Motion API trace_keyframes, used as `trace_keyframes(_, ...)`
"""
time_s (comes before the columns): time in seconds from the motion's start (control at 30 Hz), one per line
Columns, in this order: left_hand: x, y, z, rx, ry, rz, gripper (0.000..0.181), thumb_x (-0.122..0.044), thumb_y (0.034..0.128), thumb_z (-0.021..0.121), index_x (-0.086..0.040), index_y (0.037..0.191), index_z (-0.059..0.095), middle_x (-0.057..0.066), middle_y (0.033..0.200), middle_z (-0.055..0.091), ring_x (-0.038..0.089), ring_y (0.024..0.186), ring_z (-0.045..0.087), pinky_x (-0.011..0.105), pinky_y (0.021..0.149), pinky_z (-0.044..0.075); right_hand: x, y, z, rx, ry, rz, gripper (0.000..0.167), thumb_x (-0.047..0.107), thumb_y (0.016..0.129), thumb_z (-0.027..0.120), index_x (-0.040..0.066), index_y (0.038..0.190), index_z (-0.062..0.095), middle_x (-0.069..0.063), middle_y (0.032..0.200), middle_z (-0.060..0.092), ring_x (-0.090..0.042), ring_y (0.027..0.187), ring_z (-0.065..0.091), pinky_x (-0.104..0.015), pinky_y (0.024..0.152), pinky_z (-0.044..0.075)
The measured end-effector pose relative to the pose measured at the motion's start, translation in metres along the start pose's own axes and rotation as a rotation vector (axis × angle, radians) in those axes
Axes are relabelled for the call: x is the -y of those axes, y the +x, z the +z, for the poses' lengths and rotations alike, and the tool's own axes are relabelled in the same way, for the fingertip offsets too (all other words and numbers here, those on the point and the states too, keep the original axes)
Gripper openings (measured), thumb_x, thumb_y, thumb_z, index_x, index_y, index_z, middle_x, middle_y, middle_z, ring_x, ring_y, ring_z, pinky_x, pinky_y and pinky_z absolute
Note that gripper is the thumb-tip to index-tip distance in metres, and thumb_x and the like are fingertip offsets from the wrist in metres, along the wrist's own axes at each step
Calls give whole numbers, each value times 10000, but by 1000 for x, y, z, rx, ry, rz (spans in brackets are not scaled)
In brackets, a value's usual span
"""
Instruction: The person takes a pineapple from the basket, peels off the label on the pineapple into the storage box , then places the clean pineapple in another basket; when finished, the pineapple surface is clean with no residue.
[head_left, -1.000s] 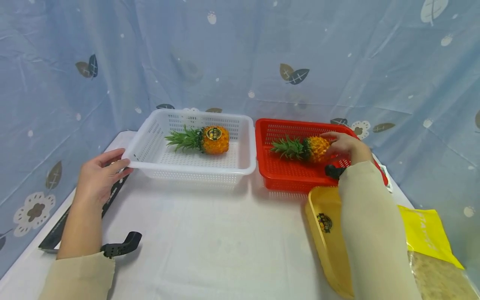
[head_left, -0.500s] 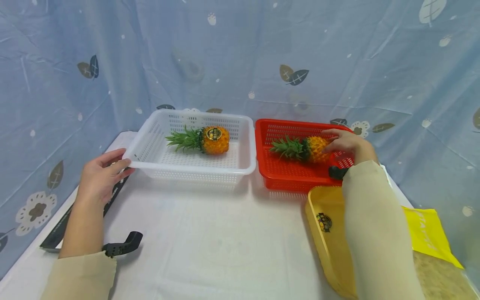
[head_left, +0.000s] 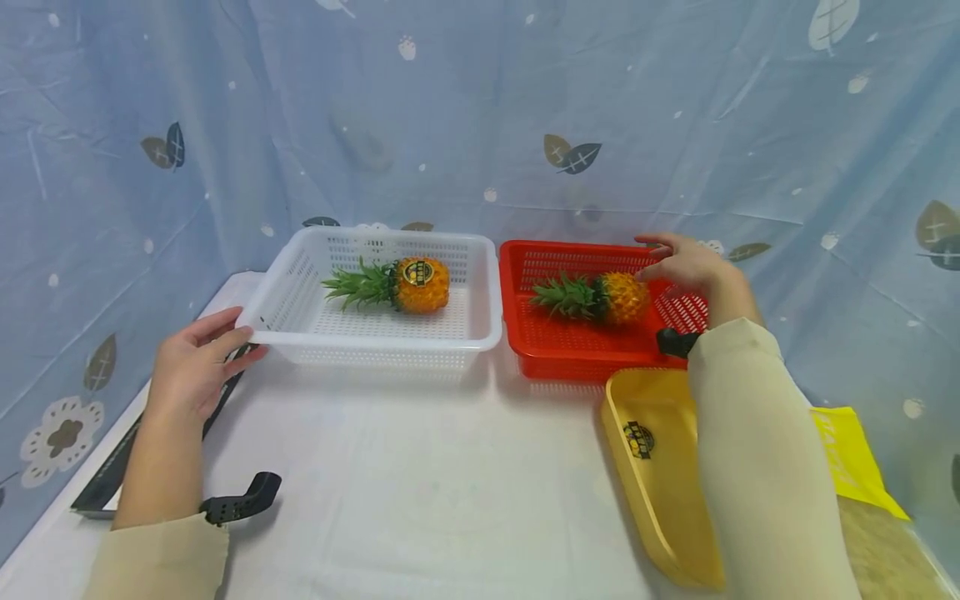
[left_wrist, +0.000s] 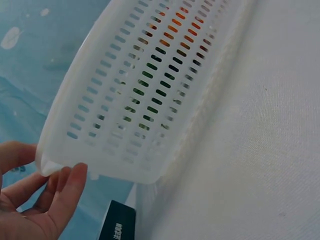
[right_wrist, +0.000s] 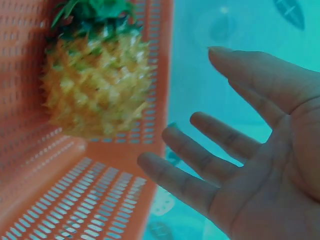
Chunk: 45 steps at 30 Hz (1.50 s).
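Observation:
Toward the back left stands a white perforated basket (head_left: 375, 340) with a pineapple (head_left: 429, 297) lying in it, leaves to the left and a dark label on top. My left hand (head_left: 187, 367) pinches the basket's near left corner between thumb and fingers. Right of it, a second pineapple (head_left: 624, 298) lies in a red perforated basket (head_left: 570, 364). Above the red basket's right part is my right hand (head_left: 688, 267). In the right wrist view, the right hand (right_wrist: 255, 150) has spread fingers, apart from the pineapple (right_wrist: 97, 82), and holds nothing.
A yellow tray (head_left: 637, 483) with a dark label sits in front of the red basket, partly behind the right sleeve. Farther right lies a bright yellow packet (head_left: 855, 458). Under the left forearm is a black-edged flat box (head_left: 112, 475). A patterned blue curtain (head_left: 450, 125) rises behind.
My right hand has drawn up and away from the pineapple in the red basket, its fingers spreading. The left hand keeps its place at the white basket's corner. The head view has shifted slightly.

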<state>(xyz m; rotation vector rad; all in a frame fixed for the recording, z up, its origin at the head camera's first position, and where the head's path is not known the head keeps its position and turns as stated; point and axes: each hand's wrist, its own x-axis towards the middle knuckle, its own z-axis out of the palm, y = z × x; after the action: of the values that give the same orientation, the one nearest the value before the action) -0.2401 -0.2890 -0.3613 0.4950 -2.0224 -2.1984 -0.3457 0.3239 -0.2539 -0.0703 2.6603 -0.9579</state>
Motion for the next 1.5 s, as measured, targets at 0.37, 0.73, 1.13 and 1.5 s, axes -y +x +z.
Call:
trace_keyframes(0.37,1,2,0,-5,-49,-18,668,-181,959,746,-133,1563,464,-108,1201,542,244,1301,471,264,805,619,37,-12,10,-79,53,-106,684,280,1056,578,238,1655,250,-203,1681,271,-453,1459,400,-650,1125,418)
trace_keyframes(0.73,4,2,1,-9,-35,1,649,-208,973,730,-144,1562,468,-60,1325,525,235,1294,490,234,793,616,80,-19,24,-118,167,-203,572,274,1042,594,188,1578,414,-147,1602,429,-379,1416,476,-574,1161,423)
trace_keyframes(1.13,3,1,1,-15,-19,4,646,-220,968,737,-137,1555,478,-28,1376,518,264,1325,477,231,788,617,117,-9,48,-151,310,-247,530,262,1018,642,210,1525,496,-122,1524,522,-307,1362,530,-508,1139,473)
trace_keyframes(1.5,5,0,3,-12,-41,20,629,-175,988,708,-111,1563,460,44,1439,476,265,1321,466,242,807,614,145,8,62,-163,385,-283,463,290,1016,642,214,1467,565,-95,1475,559,-284,1312,578,-472,1130,488)
